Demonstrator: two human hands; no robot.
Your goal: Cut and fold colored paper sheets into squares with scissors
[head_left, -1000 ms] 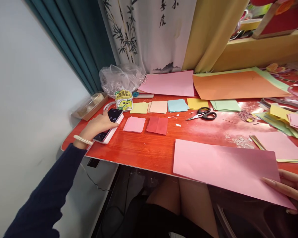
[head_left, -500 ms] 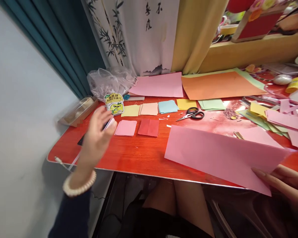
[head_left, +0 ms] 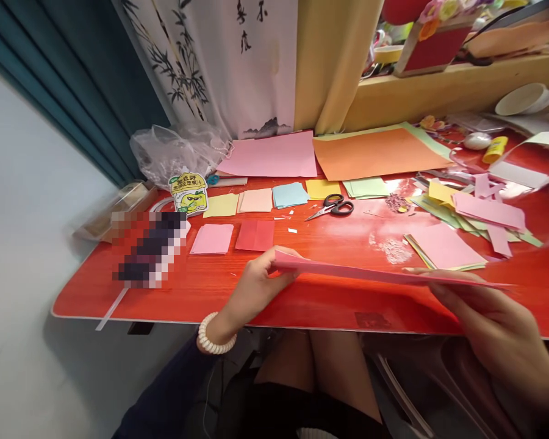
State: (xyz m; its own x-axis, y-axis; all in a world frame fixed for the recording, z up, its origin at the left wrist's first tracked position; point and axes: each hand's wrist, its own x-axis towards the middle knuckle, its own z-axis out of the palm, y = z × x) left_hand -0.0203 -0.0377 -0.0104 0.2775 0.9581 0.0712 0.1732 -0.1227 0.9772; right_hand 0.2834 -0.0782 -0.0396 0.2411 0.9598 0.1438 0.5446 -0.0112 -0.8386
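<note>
A long pink paper strip [head_left: 357,270] is held nearly edge-on above the red table [head_left: 274,305]. My left hand [head_left: 256,286], with a cream coiled band at the wrist, pinches its left end. Toward its right end, my right hand [head_left: 485,311] grips the same paper between thumb and fingers. Beyond the strip lie a stack of pink squares [head_left: 211,238], a red square stack [head_left: 255,235] and black-handled scissors [head_left: 335,207]. A pile of pink and green sheets [head_left: 446,246] lies just behind my right hand.
Yellow, peach, blue and green squares [head_left: 290,195] form a row. Behind are a large pink sheet [head_left: 269,155] and an orange sheet [head_left: 379,153]. A blurred-out dark device [head_left: 150,253] lies at left, paper offcuts [head_left: 489,210] at right.
My left hand has come from the dark device to the pink paper and taken its left end. The paper has tilted from showing its broad face to nearly edge-on. The view has shifted right.
</note>
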